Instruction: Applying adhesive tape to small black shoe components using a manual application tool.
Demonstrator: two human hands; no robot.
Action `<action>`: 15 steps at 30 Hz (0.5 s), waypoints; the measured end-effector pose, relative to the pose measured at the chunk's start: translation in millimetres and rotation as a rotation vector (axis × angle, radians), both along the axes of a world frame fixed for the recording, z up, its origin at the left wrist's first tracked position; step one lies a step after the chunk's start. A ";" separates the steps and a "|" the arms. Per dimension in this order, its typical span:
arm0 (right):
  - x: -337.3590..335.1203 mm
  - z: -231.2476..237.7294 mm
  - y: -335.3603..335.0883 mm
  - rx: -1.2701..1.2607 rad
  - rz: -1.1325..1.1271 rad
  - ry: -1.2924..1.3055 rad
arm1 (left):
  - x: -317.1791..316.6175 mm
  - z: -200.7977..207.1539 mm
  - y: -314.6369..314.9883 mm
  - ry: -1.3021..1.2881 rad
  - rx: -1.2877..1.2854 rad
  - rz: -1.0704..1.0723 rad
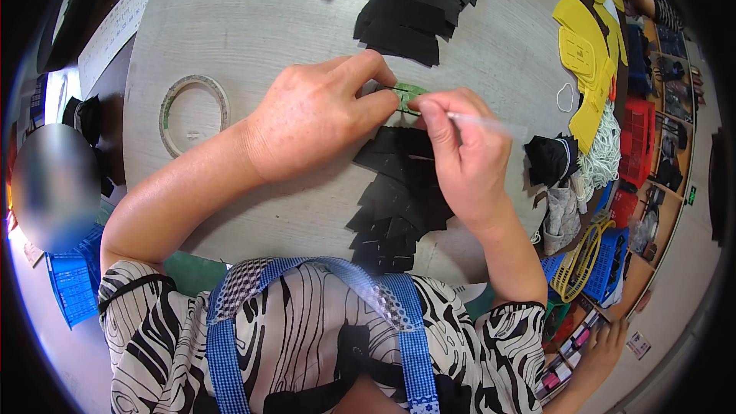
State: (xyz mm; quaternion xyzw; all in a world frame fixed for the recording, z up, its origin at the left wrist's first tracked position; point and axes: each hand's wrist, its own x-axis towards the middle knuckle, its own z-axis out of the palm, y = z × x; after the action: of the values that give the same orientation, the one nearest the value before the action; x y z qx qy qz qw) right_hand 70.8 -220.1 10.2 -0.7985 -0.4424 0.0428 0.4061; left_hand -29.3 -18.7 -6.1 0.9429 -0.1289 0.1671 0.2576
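Note:
My left hand (318, 111) lies over the middle of the table, its bent fingers pressing a small flat green piece (408, 95) onto black material. My right hand (471, 149) grips a slim pen with a pale, clear barrel (484, 121). Its tip end points at the green piece and is hidden by my fingers. Below my hands, overlapping black strips (395, 203) with small white marks trail toward me. Beyond my hands is a fanned pile of black pieces (410, 19).
A tape roll (162, 119) lies at the left. Yellow pieces (586, 54), a tied black bundle (552, 157) and white cord (602, 146) line the right edge. Red and blue baskets (609, 257) stand beyond it. Another person's hand (606, 349) shows at lower right.

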 end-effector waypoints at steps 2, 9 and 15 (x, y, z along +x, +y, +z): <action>1.9 2.2 -0.6 0.000 -0.029 0.025 | -1.6 1.2 0.7 0.010 -0.022 -0.008; 2.1 -14.4 3.4 -0.003 -0.005 -0.070 | -6.7 -6.3 3.9 0.057 0.001 0.014; 14.5 12.0 -26.0 -0.071 -0.179 0.259 | -7.2 1.2 2.2 0.066 -0.057 -0.108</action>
State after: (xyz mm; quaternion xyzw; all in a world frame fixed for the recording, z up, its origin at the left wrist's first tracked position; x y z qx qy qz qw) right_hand 85.4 -246.1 22.2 -0.8364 -0.3116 0.1247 0.4334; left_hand -36.5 -16.4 -4.9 0.9319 -0.1662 0.1252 0.2969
